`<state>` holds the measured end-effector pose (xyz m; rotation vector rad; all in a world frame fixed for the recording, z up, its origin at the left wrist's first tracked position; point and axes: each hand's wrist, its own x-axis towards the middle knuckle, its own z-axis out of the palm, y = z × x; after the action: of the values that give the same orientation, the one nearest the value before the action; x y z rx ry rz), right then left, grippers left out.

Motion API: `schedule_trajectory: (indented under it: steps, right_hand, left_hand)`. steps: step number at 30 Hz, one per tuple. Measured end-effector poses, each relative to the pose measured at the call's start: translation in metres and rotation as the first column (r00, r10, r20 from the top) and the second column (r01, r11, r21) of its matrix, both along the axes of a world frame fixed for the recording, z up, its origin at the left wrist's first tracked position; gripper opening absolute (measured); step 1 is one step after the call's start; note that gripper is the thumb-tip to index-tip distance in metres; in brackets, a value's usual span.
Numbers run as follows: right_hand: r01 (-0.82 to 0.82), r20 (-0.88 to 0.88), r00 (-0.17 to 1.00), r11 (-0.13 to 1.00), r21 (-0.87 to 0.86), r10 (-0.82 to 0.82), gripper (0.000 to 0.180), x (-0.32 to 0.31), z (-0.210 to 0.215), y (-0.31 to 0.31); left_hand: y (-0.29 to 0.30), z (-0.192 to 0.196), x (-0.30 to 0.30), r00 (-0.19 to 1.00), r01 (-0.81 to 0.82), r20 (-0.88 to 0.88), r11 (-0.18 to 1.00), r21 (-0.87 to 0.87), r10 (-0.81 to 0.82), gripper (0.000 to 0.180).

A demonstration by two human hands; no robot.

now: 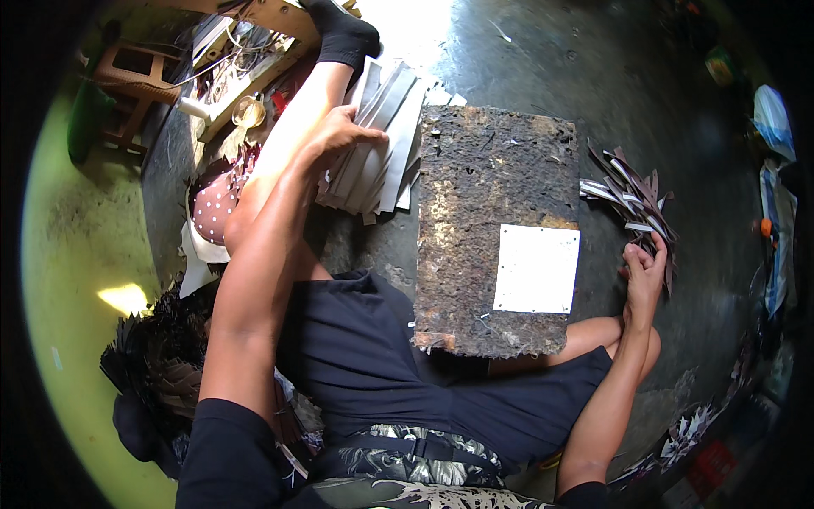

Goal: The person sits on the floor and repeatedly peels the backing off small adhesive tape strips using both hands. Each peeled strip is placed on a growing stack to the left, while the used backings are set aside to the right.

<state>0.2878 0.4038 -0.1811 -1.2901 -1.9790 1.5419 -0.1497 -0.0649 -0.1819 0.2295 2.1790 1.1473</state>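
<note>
My left hand [341, 131] reaches over a fanned stack of long grey and white strips [373, 161], thumb stretched out and fingers apart. It seems to rest at the stack's upper edge; whether the fingertips touch is hard to tell. To the right, my right hand [644, 267] is at the near end of a loose pile of narrow brown and white cut strips [632, 191]. Its index finger is extended and its thumb stands apart, with nothing visible between them. Between the hands lies a thick, rough dark board [492, 178] bearing a white square sheet [537, 267] with small dots near its corners.
At the upper left are a brown plastic stool [131, 72] and a wooden frame [254, 93]. A polka-dot cushion-like thing [219, 208] lies beside my raised leg. Dark jagged scraps [148, 356] heap at the left, pale ones [682, 433] at the lower right. Plastic bags [773, 127] line the right.
</note>
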Motion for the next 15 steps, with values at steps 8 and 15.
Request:
schedule_trajectory:
  steps: [8, 15]
  right_hand:
    - [0.034, -0.017, 0.999, 0.999, -0.018, -0.035, 0.067, -0.004, 0.001, -0.004]
    - [0.005, -0.021, 1.0, 1.0, -0.018, -0.006, 0.068, -0.005, 0.003, -0.006]
  left_hand:
    - [-0.004, 0.041, 0.001, 0.974, -0.155, 0.184, 0.98, 0.124, 0.131, 0.116]
    - [-0.028, 0.1, -0.011, 0.984, -0.095, 0.174, 0.947, 0.306, 0.042, 0.059]
